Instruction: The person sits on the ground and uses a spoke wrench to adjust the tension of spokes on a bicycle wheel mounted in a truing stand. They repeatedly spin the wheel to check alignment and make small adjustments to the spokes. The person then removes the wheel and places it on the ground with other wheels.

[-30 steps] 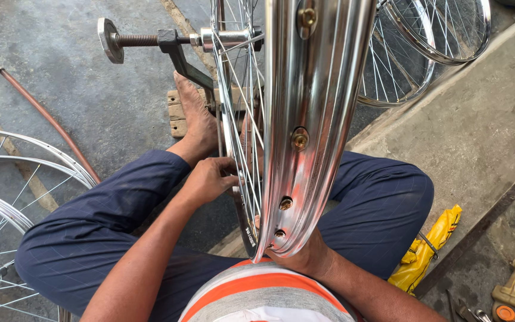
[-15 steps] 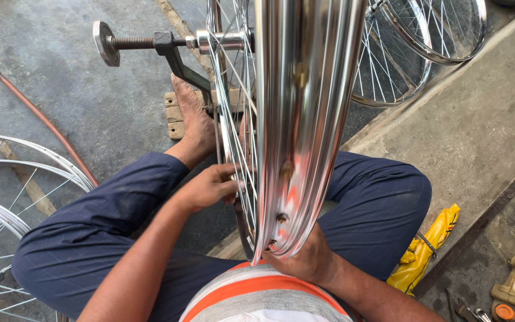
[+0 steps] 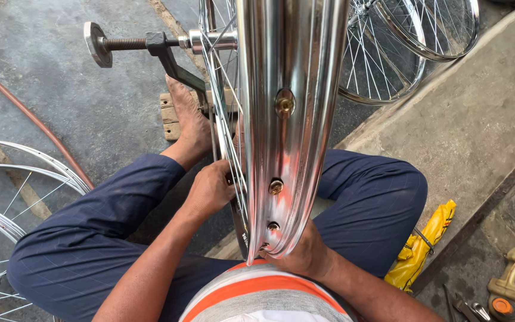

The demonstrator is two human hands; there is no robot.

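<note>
Head view, looking straight down. A shiny chrome bicycle wheel rim with thin steel spokes [image 3: 290, 107] stands on edge in the middle of the frame, seen edge-on; long axis running from the top edge down to the lower centre, the hollow inner channel facing up at the camera, brass spoke nipples [image 3: 276, 186] spaced along it. Carried on a grey threaded axle with a flat round end plate [image 3: 127, 43] pointing toward the upper left, held by a dark metal truing stand arm [image 3: 177, 68].

Left hand [image 3: 211, 189] at centre, just left of the rim, fingers curled in among the spokes; what exactly is pinched there cannot be told. Right hand [image 3: 302, 253] at lower centre, fingers wrapped round the rim's near bottom edge, gripping it.

Dark blue trousers [image 3: 90, 220] spread to both sides, knees apart, the wheel between them. Bare foot [image 3: 189, 122] planted on a small wooden block [image 3: 168, 113] at the stand's base. Striped grey and orange shirt [image 3: 263, 298] at the bottom edge.

Ground: stained grey concrete floor [image 3: 43, 95], with a paler raised concrete slab [image 3: 484, 119] on the right. More spoked wheels at the left edge [image 3: 7, 191] and the top right [image 3: 400, 48]. Thin reddish hose [image 3: 37, 128] across the upper left. Crumpled yellow cloth [image 3: 421, 247] by the right knee; small tools [image 3: 511, 286] in the lower right corner.
</note>
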